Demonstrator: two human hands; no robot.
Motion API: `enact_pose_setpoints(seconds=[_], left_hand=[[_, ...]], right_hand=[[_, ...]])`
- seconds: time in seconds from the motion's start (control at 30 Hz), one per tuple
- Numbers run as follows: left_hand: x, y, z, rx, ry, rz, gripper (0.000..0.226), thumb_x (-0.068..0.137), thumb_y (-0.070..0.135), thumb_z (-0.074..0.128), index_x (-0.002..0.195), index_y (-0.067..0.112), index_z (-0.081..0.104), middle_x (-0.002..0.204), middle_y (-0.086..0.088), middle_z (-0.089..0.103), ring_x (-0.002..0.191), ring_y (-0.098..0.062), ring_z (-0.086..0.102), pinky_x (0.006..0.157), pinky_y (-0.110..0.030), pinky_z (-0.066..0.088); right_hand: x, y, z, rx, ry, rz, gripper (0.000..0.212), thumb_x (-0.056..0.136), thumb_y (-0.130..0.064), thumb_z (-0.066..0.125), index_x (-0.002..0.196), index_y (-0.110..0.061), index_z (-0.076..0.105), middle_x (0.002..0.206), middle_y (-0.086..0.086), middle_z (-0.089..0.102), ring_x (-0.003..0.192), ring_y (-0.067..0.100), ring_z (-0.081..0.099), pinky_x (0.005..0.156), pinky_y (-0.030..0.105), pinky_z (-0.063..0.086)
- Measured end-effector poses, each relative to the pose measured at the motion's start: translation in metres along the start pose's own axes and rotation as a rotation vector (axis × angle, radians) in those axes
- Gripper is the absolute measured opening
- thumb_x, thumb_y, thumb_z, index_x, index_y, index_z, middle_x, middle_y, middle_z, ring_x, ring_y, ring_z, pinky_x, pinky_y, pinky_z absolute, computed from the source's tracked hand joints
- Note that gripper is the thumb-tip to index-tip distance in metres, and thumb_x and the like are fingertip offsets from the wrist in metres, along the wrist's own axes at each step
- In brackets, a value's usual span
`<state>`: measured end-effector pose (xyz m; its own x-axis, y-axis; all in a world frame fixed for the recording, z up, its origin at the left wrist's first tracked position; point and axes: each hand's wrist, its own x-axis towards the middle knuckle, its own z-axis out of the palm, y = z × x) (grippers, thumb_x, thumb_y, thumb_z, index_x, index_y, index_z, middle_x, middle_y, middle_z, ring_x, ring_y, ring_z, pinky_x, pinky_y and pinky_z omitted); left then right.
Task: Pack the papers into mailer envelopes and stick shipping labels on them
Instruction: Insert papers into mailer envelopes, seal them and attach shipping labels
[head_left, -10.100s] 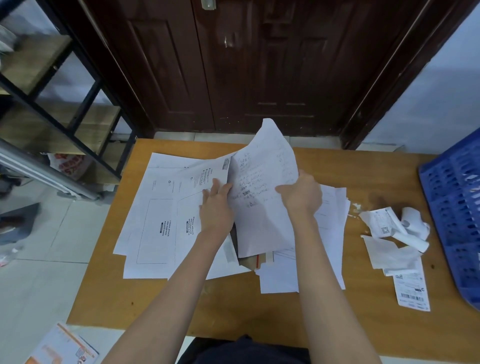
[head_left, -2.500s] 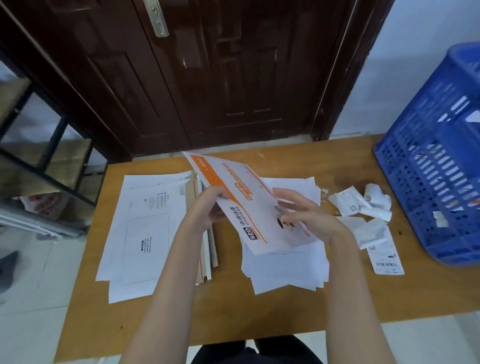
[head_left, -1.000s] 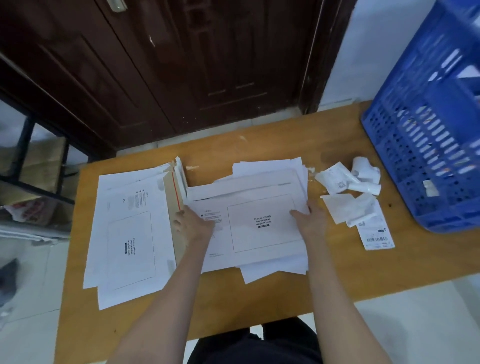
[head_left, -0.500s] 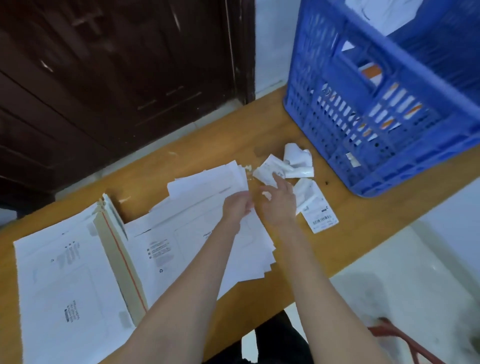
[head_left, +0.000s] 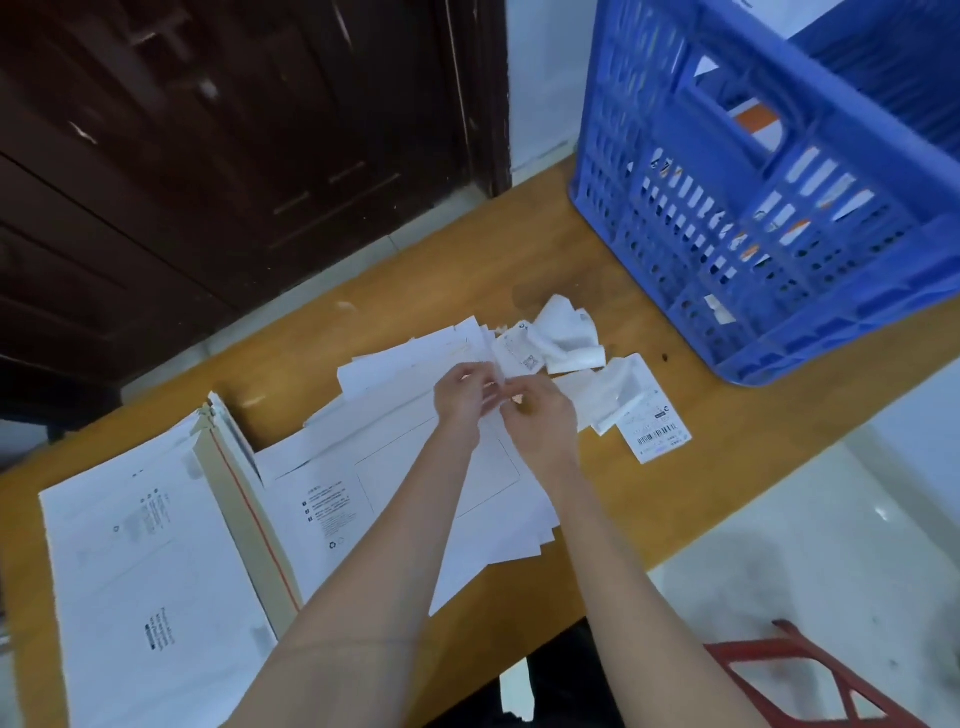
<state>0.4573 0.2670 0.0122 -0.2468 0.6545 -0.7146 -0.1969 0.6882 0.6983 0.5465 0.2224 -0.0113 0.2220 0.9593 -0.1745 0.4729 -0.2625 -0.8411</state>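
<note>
- Hands meet over the middle of a wooden table (head_left: 670, 467), seen from a head camera looking down along two bare forearms
- Left hand (head_left: 460, 397) has its fingers curled and appears to pinch the near edge of a small white shipping label (head_left: 514, 351); motion blur keeps the exact hold uncertain
- Right hand (head_left: 540, 415) sits just beside the left, fingers curled toward the same label edge, apparently picking at it as if to peel the backing; what it actually grasps cannot be told for sure
- Under both hands lies a white mailer envelope (head_left: 405, 483) flat on the table, printed side up with an outlined address box, resting on a loose pile of papers (head_left: 410, 358) that stick out beyond its far edge
- By my judgement this mailer is already filled and awaits its label, though its contents are hidden
- Left of it lies a stack of more mailers (head_left: 145, 561), one brown flap with a red strip open, seemingly unused
- Right of the hands lie crumpled label backings (head_left: 566, 332) and a flat barcode label (head_left: 654, 434)
- At the far right stands a blue plastic crate (head_left: 779, 218); orange and white shapes show through its slots, probably finished mailers
- Overall the job looks partly done: some packages crated, one being labelled, papers and mailers left
</note>
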Motion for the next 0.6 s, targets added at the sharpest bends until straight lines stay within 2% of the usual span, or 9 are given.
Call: enact_pose_setpoints(seconds=[0.1,0.17,0.3,0.4,0.47,0.5,0.6], left_hand=[[-0.006,0.000,-0.012,0.088,-0.050,0.090,0.005,0.088,0.009,0.060,0.085,0.010,0.063,0.087,-0.004,0.067,0.079,-0.019,0.068,0.064,-0.024,0.055],[-0.010,0.001,-0.019,0.135,-0.083,0.137,0.010,0.090,0.013,0.059,0.081,0.014,0.063,0.087,-0.001,0.068,0.083,-0.017,0.068,0.070,-0.026,0.054],[-0.018,0.005,-0.034,0.166,-0.124,0.206,0.014,0.091,0.012,0.057,0.078,0.016,0.061,0.079,0.003,0.068,0.075,-0.010,0.067,0.067,-0.024,0.052],[-0.020,0.008,-0.042,0.144,-0.146,0.233,0.016,0.090,0.008,0.055,0.076,0.014,0.059,0.075,0.001,0.066,0.071,-0.010,0.066,0.071,-0.028,0.055],[-0.019,0.011,-0.045,0.081,-0.120,0.223,0.017,0.090,0.004,0.051,0.076,0.012,0.056,0.077,-0.002,0.063,0.071,-0.013,0.064,0.073,-0.030,0.056],[-0.018,0.013,-0.046,0.039,-0.092,0.208,0.018,0.092,0.003,0.049,0.076,0.012,0.053,0.078,-0.003,0.061,0.071,-0.014,0.063,0.069,-0.027,0.056],[-0.016,0.016,-0.051,-0.075,-0.014,0.151,0.021,0.096,0.005,0.044,0.076,0.013,0.047,0.087,-0.005,0.055,0.071,-0.018,0.058,0.053,-0.020,0.051]], right_hand=[[0.003,-0.015,0.000,0.254,0.047,0.198,0.021,0.085,-0.022,0.066,0.103,-0.011,0.061,0.100,-0.005,0.064,0.087,0.008,0.060,0.073,0.015,0.044],[0.006,-0.023,0.000,0.306,0.011,0.249,0.026,0.084,-0.030,0.069,0.103,-0.013,0.063,0.098,-0.007,0.064,0.088,0.006,0.059,0.068,0.011,0.042],[0.009,-0.029,0.002,0.405,-0.035,0.341,0.018,0.081,-0.023,0.071,0.091,-0.008,0.068,0.089,-0.002,0.065,0.083,0.010,0.057,0.067,0.013,0.040],[0.007,-0.035,0.002,0.440,-0.081,0.307,0.008,0.084,-0.020,0.067,0.086,-0.012,0.066,0.085,-0.005,0.064,0.081,0.008,0.057,0.069,0.015,0.040],[0.007,-0.033,0.002,0.479,-0.098,0.327,0.013,0.091,-0.025,0.058,0.097,-0.016,0.066,0.096,-0.006,0.064,0.090,0.007,0.057,0.073,0.017,0.040],[0.007,-0.031,0.003,0.499,-0.091,0.360,0.020,0.094,-0.029,0.053,0.107,-0.018,0.064,0.107,-0.006,0.063,0.099,0.008,0.057,0.079,0.019,0.042],[0.008,-0.020,0.002,0.410,-0.091,0.422,0.038,0.097,-0.027,0.044,0.133,-0.018,0.051,0.137,-0.002,0.052,0.127,0.019,0.047,0.105,0.035,0.038]])
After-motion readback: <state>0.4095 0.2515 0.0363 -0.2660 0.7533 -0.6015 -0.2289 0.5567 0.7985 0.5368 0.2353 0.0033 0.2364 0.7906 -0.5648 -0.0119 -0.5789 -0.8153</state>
